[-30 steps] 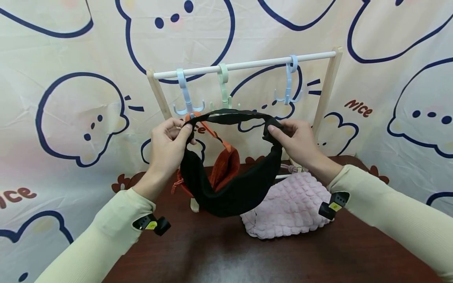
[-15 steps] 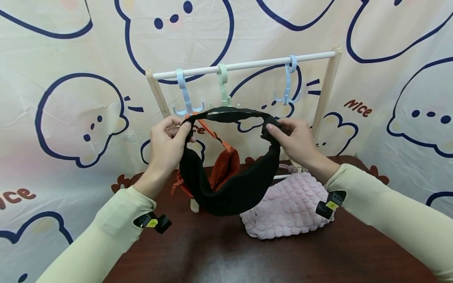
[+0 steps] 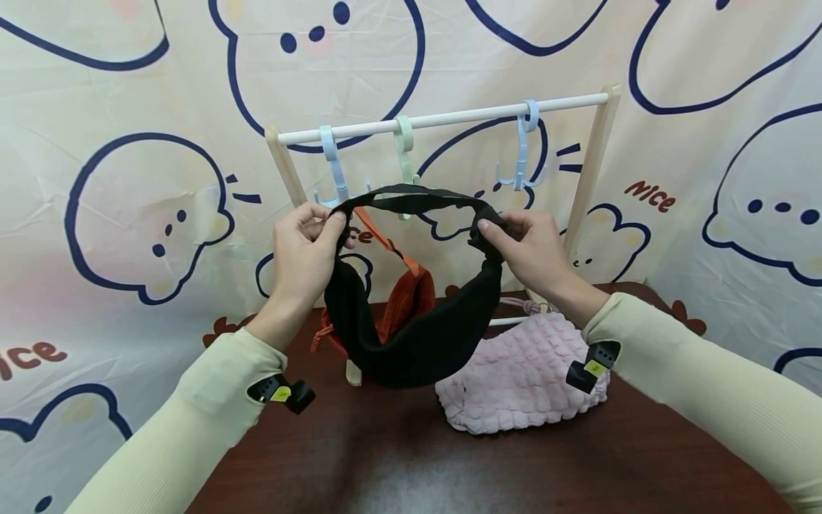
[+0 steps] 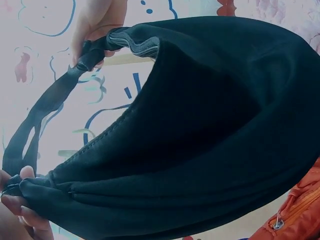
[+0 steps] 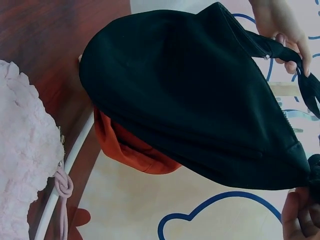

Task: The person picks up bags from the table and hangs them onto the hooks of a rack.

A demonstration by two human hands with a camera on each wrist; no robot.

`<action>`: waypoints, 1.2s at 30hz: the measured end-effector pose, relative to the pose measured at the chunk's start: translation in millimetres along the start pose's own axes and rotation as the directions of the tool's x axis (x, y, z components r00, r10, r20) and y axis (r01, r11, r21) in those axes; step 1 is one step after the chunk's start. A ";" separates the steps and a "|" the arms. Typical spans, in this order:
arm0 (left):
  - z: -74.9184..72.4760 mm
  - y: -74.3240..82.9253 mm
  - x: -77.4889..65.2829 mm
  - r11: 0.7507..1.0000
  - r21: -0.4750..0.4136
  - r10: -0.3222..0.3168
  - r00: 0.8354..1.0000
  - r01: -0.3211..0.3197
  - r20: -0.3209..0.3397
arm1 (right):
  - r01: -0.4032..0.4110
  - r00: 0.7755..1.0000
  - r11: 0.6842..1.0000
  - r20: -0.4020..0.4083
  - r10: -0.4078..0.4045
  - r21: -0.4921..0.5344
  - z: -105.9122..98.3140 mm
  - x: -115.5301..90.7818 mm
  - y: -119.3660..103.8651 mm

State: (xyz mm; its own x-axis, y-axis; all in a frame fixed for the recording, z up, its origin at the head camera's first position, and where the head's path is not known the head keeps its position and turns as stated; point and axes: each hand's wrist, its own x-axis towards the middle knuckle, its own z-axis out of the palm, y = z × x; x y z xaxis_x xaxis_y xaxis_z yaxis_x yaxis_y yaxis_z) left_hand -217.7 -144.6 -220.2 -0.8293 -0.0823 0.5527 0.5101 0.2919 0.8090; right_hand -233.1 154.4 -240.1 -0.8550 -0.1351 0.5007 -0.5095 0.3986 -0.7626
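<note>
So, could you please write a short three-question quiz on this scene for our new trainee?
1. True or false: the left hand and the right hand both hold the black cloth bag.
2. The puffy pink fabric bag is: (a) in the left hand, (b) on the glossy dark brown table, (c) inside the black cloth bag.
3. How many plastic hooks hang from the white round rod?

Key: 1. True. 2. b. 3. Three: two blue, one green.

- We count one black bag (image 3: 417, 350), one orange bag (image 3: 411, 300), one pink bag (image 3: 516, 389).
- We see two blue hooks (image 3: 523, 148), one green hook (image 3: 405, 146) (on one rack (image 3: 462, 115)).
- We find one left hand (image 3: 303, 246), one right hand (image 3: 534, 250), two wrist cameras (image 3: 299, 397), one table (image 3: 449, 471).
</note>
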 end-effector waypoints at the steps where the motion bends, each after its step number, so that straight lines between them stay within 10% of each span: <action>1: 0.3 -0.2 1.2 1.000 0.005 0.000 1.000 0.000 -0.006 | 0.002 1.000 1.000 -0.001 -0.002 0.003 0.5 0.4 -0.3; 21: 5.1 -7.0 19.4 0.999 -0.017 -0.028 0.998 0.027 -0.058 | -0.031 0.999 0.998 -0.023 0.033 0.063 12.2 9.0 -2.9; 36: 4.6 -6.0 27.4 0.949 -0.227 -0.228 0.974 0.219 -0.014 | -0.034 0.996 0.993 -0.084 0.043 0.113 13.6 16.4 -4.5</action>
State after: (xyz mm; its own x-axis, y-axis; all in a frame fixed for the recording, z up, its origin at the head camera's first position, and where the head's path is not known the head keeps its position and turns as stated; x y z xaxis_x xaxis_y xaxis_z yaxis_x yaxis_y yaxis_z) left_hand -244.5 -144.1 -210.8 -0.9204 -0.1603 0.3565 0.3543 0.0430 0.9341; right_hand -246.1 138.0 -234.1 -0.8651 -0.0411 0.4999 -0.4881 0.2982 -0.8202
